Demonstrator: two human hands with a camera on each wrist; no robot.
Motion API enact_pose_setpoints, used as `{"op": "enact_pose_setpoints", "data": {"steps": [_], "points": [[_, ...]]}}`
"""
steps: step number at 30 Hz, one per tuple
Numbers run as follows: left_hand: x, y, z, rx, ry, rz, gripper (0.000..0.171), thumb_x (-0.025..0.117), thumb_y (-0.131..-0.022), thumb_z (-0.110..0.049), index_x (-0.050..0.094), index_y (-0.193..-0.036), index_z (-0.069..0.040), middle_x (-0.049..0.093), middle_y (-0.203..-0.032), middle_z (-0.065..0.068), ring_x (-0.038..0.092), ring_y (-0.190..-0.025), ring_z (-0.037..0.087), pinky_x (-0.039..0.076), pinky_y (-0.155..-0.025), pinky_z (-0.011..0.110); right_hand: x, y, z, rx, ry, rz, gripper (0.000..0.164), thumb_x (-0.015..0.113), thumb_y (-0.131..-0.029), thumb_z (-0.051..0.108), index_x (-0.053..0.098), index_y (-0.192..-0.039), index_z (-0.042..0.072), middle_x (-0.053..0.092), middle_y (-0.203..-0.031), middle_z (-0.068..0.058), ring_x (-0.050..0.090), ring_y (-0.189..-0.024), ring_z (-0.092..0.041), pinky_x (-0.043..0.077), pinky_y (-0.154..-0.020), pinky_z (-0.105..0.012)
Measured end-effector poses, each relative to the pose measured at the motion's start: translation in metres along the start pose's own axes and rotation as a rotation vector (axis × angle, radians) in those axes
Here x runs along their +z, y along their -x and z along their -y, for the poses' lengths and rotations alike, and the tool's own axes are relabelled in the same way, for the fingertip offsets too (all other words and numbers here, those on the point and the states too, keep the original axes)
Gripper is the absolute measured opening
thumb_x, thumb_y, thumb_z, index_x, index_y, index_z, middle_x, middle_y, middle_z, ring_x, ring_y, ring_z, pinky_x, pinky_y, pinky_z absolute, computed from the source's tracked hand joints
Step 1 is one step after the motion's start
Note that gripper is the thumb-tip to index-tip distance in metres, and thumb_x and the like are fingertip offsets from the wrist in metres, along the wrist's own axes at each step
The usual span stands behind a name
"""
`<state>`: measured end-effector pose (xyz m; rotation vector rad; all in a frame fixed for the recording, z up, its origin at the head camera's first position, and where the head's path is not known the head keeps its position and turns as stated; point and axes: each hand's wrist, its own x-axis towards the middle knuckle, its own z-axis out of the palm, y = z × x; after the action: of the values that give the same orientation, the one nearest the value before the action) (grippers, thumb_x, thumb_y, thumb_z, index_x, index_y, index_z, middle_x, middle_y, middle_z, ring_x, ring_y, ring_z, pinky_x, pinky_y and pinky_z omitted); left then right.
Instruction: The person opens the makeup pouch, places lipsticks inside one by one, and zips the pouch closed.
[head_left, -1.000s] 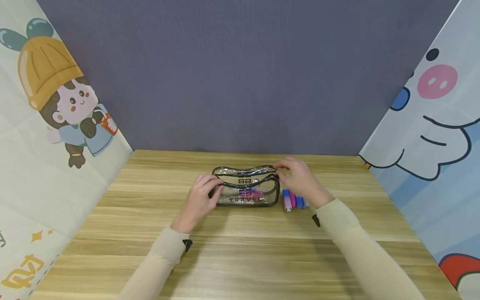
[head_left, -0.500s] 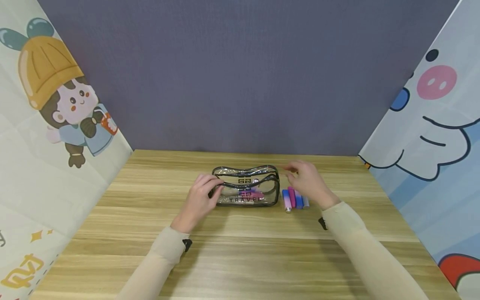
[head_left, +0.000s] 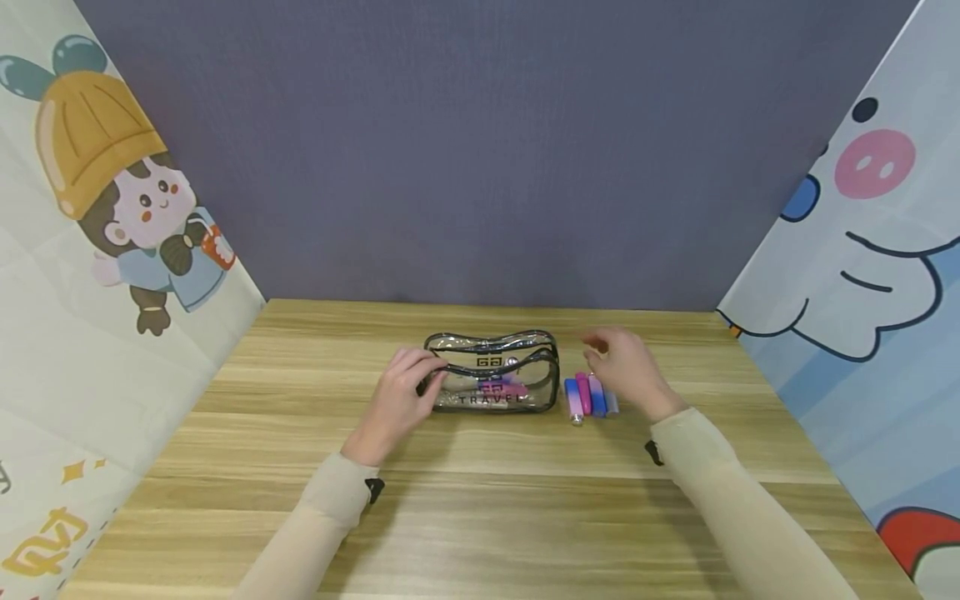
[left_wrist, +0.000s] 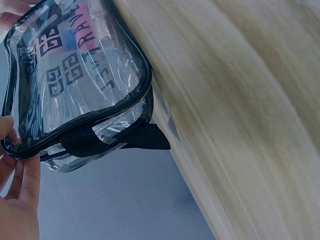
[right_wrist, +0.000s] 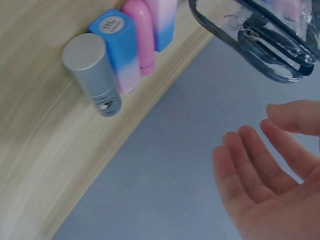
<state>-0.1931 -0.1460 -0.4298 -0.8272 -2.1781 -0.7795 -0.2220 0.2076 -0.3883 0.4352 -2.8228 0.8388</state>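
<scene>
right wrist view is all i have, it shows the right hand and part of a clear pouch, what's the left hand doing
Observer: The left hand holds the clear pouch at its left end.
Operator: any word on the pouch's front
Observer: Yes, black lettering there reads TRAVEL.
Operator: my frame cuts off the item nearest the pouch, what's its near end like
Observer: That blue-and-pink item has a silvery tip on its near end.
</scene>
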Motion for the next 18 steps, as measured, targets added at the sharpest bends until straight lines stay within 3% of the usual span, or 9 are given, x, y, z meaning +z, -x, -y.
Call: {"op": "enact_pose_setpoints", "data": {"steps": [12,18], "points": [[0.0,0.0,0.0,-0.016,-0.002,0.014,0.02,0.078,-0.086,-0.001,0.074,-0.105,0.001,0.07,-0.101,0.01,0.062,-0.096,0.025,0.057,-0.085,0.035,0.002,0.006,-0.021,0.126,0.041,0.074,0.037,0.062,-0.095,0.009,0.061,-0.127,-0.01,0.066,-0.116,-0.029,0.064,-0.104,-0.043,0.055,-0.088,-0.058],[0.0,0.0,0.001,-0.015,-0.005,0.01,0.02,0.078,-0.085,-0.001,0.074,-0.105,0.001,0.071,-0.101,0.01,0.062,-0.096,0.024,0.057,-0.084,0.034,0.001,0.008,-0.027,0.208,0.073,0.131,0.04,0.062,-0.094,0.013,0.059,-0.126,-0.011,0.066,-0.111,-0.029,0.065,-0.096,-0.038,0.056,-0.079,-0.052]]}}
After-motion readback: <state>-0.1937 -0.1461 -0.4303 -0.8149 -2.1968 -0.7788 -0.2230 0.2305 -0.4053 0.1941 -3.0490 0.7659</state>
